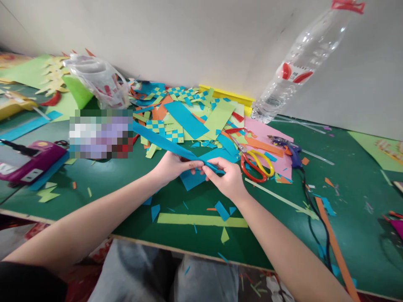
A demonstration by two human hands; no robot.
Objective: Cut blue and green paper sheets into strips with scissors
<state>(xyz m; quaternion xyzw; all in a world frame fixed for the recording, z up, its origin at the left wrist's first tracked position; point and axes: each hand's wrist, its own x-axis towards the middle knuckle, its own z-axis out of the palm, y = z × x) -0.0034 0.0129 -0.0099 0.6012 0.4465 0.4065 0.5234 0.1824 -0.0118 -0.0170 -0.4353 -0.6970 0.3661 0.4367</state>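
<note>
Blue paper strip (160,139) is long, narrow; both hands (168,167) (229,177) pinch it.

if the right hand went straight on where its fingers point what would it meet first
Apart from the blue strip it holds, the right hand would likely meet the left hand first; the two look very close, though depth is unclear.

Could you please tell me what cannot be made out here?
Head view:
Gripped part of the blue strip: partly behind left hand and right hand.
Top of bottle: cut by upper edge.
Left end of purple device: cut by left edge.
Contents behind pixelated patch: masked.
</note>
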